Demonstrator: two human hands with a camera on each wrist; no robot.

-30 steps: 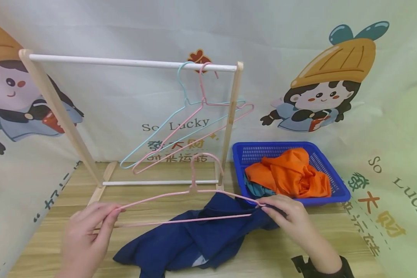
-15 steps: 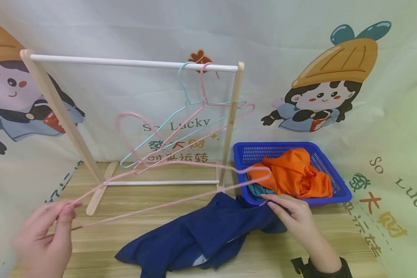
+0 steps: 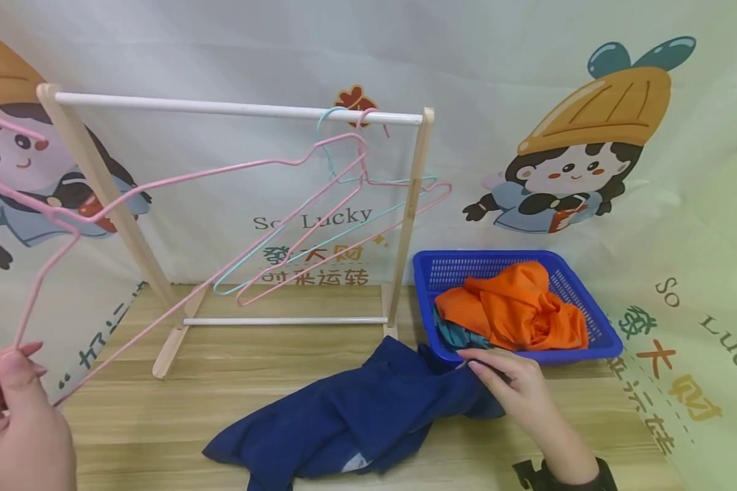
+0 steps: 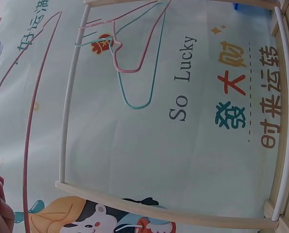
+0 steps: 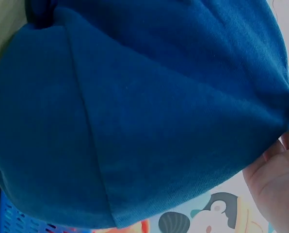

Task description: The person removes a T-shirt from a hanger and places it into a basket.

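My left hand (image 3: 24,416), low at the far left, grips one end of a pink clothes hanger (image 3: 246,164). The hanger is tilted up, its hook partly cut off by the left edge and its far end overlapping the rack. In the left wrist view part of this hanger (image 4: 30,121) shows beside the fingertips. My right hand (image 3: 522,389) pinches the edge of a crumpled navy garment (image 3: 344,423) lying on the table. From the right wrist, the navy cloth (image 5: 135,121) looks stretched toward the fingers and fills most of the view.
A wooden rack with a white top rail (image 3: 239,108) stands behind. A light-blue hanger (image 3: 252,256) and another pink hanger (image 3: 301,290) hang at its right end. Right of it sits a blue basket (image 3: 426,273) holding orange cloth (image 3: 516,307) and teal cloth (image 3: 460,334).
My right hand has let go of the hanger's right end and keeps hold of the navy garment. My left hand has carried the hanger left, tilting it upward.
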